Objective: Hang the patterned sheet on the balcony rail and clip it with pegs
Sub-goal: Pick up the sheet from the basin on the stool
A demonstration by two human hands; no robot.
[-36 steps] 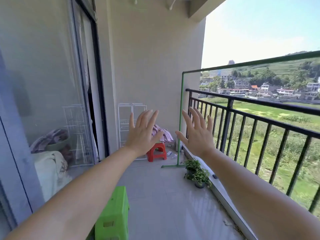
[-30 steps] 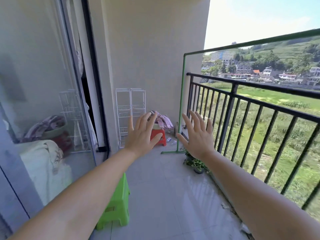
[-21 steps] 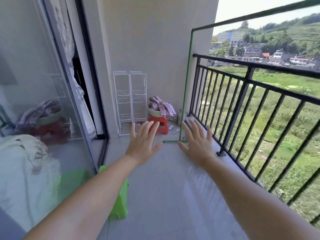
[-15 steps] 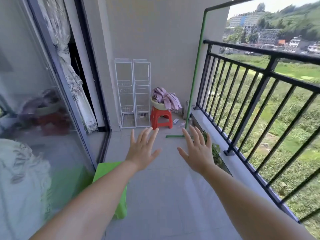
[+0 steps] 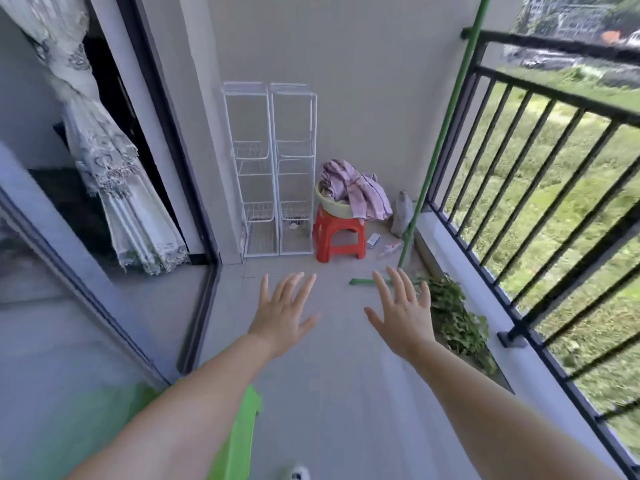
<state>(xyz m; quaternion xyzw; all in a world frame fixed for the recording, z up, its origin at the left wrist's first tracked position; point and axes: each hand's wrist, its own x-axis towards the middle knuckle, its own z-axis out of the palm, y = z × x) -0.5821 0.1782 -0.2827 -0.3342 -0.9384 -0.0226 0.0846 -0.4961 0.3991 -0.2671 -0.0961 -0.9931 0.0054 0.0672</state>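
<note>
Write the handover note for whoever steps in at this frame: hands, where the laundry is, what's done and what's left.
Left hand and right hand: both open, fingers spread, empty, held out over the floor.
Patterned sheet: bunched in the basin on the red stool at the far wall.
Balcony rail: bare, on the right.
Pegs: none visible.
Done: nothing yet.
Left: fetch the sheet, drape it over the rail, find pegs, clip.

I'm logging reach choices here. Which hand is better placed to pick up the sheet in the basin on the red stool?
Probably the right hand: it is nearer the sheet's side. Both it and the left hand are open, empty and short of the basin.
</note>
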